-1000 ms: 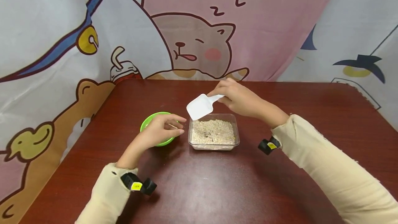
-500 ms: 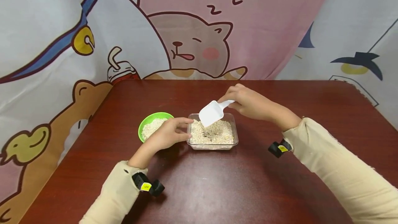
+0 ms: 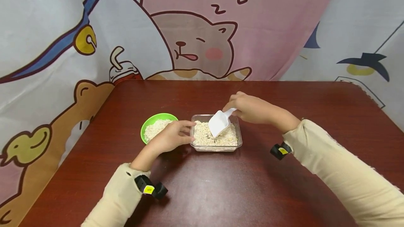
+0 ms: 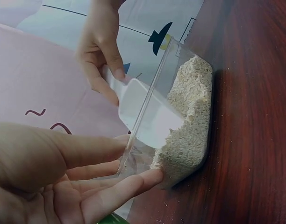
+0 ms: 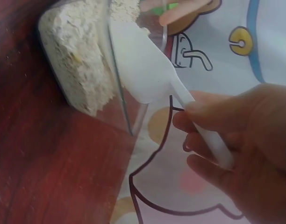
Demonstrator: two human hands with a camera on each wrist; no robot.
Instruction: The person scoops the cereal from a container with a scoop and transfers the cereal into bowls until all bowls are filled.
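A glossy dark-red tabletop (image 3: 202, 188) here, printed cloth (image 3: 268, 20) hanging behind it, a cartoon cat (image 3: 202, 45) dozing at centre! On the wood, a clear box (image 3: 216, 149) of pale flakes (image 3: 201, 134), green bowl (image 3: 143, 129) just left. Right hand (image 3: 252, 108): fingers curled round the white scoop (image 3: 218, 123), its blade inside the box. Left hand (image 3: 170, 136): fingers loosely spread, tips touching the box's left side.

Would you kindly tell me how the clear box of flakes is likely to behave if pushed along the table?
The clear box probably won't tip, as it looks low and flat-bottomed. Its straight sides suggest it is stiff. The loose flakes inside may shift but likely won't spill under a gentle push, since they lie below its rim.
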